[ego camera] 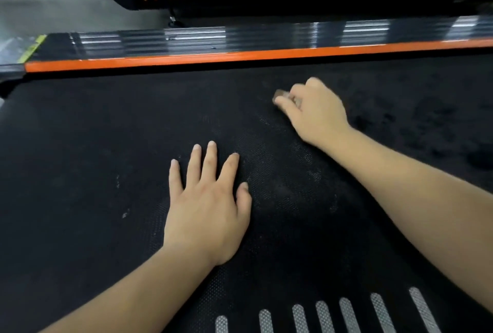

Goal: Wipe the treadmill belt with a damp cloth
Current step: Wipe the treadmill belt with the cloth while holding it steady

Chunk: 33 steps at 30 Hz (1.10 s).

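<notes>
The treadmill belt [106,146] fills the view below the orange rail [186,58], with a pale dusty patch [288,186] well below that rail. The right hand [317,111], nearer the rail, has its fingers curled round a small brownish wad [280,93], too blurred to confirm as the cloth. The left hand [208,204] lies flat further from the rail, fingers [212,154] spread and holding nothing. Best to brace on it and wipe from the rail in overlapping strokes across the dust.

Black dimpled treadmill belt [106,146], pale dusty smudges mid-belt.
Small brownish cloth [280,93], blurred and seemingly bunched, on the belt's far half.
</notes>
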### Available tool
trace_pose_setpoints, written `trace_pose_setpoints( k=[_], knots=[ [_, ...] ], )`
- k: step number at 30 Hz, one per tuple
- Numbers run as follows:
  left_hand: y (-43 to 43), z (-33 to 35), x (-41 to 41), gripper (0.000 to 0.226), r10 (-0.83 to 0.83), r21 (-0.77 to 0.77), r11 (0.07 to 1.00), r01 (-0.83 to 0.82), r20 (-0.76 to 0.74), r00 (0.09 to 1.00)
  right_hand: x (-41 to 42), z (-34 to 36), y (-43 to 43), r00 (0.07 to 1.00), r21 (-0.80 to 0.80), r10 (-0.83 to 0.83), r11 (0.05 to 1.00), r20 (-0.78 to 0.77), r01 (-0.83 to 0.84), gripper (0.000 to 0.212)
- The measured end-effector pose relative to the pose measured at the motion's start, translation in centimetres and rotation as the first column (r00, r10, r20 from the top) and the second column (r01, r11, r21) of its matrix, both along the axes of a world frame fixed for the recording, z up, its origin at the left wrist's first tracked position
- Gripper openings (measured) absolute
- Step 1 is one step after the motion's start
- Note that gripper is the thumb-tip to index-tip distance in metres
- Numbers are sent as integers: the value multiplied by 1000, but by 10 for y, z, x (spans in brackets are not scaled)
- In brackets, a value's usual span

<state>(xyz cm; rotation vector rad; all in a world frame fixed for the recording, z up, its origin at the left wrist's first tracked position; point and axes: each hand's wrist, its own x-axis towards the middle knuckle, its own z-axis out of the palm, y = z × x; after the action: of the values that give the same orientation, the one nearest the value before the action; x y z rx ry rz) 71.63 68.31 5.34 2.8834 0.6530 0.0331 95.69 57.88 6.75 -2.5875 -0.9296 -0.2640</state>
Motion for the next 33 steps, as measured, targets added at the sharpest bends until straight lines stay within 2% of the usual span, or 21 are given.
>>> trace_pose_setpoints(
  k=[2,4,6,8,9,10,11,14,15,16,18,19,22,23,24,26,27,30,31,32,33],
  knots=[
    [0,-1,1,66,-2,-1,1000,2,-2,1000,-2,0,-15,999,-31,49,998,11,-49,34],
    [0,-1,1,66,-3,-2,1000,3,10,1000,25,10,-25,984,-20,-177,984,-9,177,32],
    [1,-1,1,66,3,-1,1000,-3,17,1000,18,11,-24,965,34,-264,964,-13,264,30],
    [0,-1,1,67,1,-10,1000,-1,20,1000,-21,1,-21,999,39,-41,998,4,41,26],
    [0,0,1,66,2,-11,1000,-2,19,1000,-39,-3,-26,994,35,104,994,-40,-102,24],
    [0,-1,1,66,1,-10,1000,-1,16,1000,-45,-2,-33,984,13,171,985,-60,-170,23],
    [0,-1,1,65,1,-9,1000,-1,11,1000,-36,1,-39,990,-3,132,991,-57,-133,22],
    [0,-1,1,66,3,-12,1000,-3,18,1000,-3,12,-50,976,63,-211,975,-52,214,25],
    [0,-1,0,66,7,-15,1000,-7,21,1000,-13,8,-51,980,59,-197,978,-33,199,25],
    [0,0,0,66,8,-18,1000,-7,23,1000,-30,3,-52,996,54,-82,995,-18,83,23],
    [0,0,1,65,1,-20,1000,0,16,1000,-55,-1,-62,980,42,176,984,-92,-173,22],
    [0,-1,1,64,-2,-20,1000,2,10,1000,-54,2,-69,980,15,171,985,-105,-171,22],
    [0,0,1,63,-3,-20,1000,4,26,1000,-36,13,-77,988,9,-157,988,-6,157,27],
    [0,-1,0,62,-1,-19,1000,2,32,1000,-47,10,-77,985,-5,-167,986,47,168,28],
    [1,0,0,59,-1,-19,1000,1,31,1000,-69,6,-76,995,-24,-72,997,75,74,26],
    [1,-1,0,57,-5,-25,1000,5,25,1000,-104,-2,-84,983,-15,182,983,-9,-183,23],
    [1,-1,0,57,-6,-26,1000,6,24,1000,-105,0,-91,980,-19,199,980,-27,-199,22],
    [0,-1,-1,58,-2,-24,1000,3,48,999,-68,8,-101,986,0,-166,986,-11,166,30],
    [0,-1,-1,58,2,-22,1000,-1,51,999,-72,7,-101,977,-8,-213,977,18,213,34],
    [1,-1,-1,58,2,-20,1000,-1,49,999,-86,4,-100,982,-10,-184,983,44,184,37],
    [1,-2,0,58,-1,-21,1000,2,43,999,-109,3,-98,995,-16,-77,997,63,78,40]
  ],
)
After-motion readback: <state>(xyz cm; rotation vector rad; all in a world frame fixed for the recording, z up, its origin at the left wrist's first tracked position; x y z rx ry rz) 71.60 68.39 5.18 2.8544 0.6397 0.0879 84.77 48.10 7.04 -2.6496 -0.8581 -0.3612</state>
